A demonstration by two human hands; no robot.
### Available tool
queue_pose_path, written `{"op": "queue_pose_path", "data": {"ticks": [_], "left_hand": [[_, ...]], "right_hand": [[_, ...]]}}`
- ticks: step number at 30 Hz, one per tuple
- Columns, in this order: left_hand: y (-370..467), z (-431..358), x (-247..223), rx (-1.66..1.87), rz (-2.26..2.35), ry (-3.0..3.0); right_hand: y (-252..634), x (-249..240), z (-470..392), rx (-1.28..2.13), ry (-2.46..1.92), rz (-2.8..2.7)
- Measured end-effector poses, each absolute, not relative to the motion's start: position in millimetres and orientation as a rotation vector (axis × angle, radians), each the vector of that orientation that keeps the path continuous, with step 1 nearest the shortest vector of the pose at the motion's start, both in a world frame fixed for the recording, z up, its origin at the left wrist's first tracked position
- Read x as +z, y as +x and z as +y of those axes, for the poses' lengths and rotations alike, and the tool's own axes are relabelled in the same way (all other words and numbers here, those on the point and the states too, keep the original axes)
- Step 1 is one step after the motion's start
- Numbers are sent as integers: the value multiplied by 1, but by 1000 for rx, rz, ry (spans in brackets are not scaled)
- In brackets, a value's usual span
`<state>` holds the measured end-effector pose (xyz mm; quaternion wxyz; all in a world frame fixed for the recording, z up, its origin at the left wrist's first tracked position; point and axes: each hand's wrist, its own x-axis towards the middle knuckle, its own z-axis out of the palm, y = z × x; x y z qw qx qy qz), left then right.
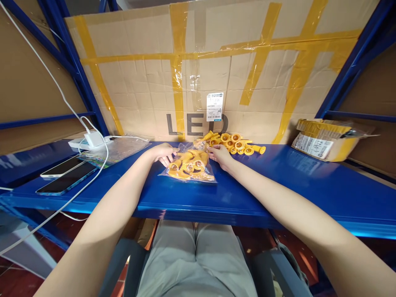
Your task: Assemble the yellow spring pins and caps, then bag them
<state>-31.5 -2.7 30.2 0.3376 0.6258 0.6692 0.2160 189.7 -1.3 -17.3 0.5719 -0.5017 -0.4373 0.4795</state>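
A clear plastic bag filled with yellow plastic pieces with round, cup-like ends lies on the blue shelf in front of me. My left hand grips the bag at its upper left edge, fingers curled. On the opposite side, my right hand has its fingers closed on the bag's upper right edge. Just behind my right hand, a loose pile of the same yellow pieces rests against the cardboard. The fingertips of both hands are partly hidden by the shiny plastic.
A large taped cardboard box marked LED walls off the back. Two phones, a white power strip with a charger, a cable and a flat plastic packet are at left. A small open carton sits at right.
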Motion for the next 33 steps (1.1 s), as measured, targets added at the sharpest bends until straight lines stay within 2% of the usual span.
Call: {"op": "queue_pose_path", "data": {"ticks": [3, 9, 13, 22, 33], "left_hand": [[-29, 1, 24, 590, 1685, 1574], [-26, 11, 8, 949, 1558, 1501], [-28, 17, 2, 928, 1397, 1448], [-32, 24, 1, 976, 1499, 1481], [-33, 17, 4, 991, 1249, 1325]], "right_hand": [[192, -11, -6, 1298, -1106, -972], [195, -8, -7, 1397, -1098, -983], [196, -9, -5, 1409, -1093, -1025], [198, -7, -5, 1327, -1139, -1033], [206, -5, -3, 1369, -1146, -1079]]}}
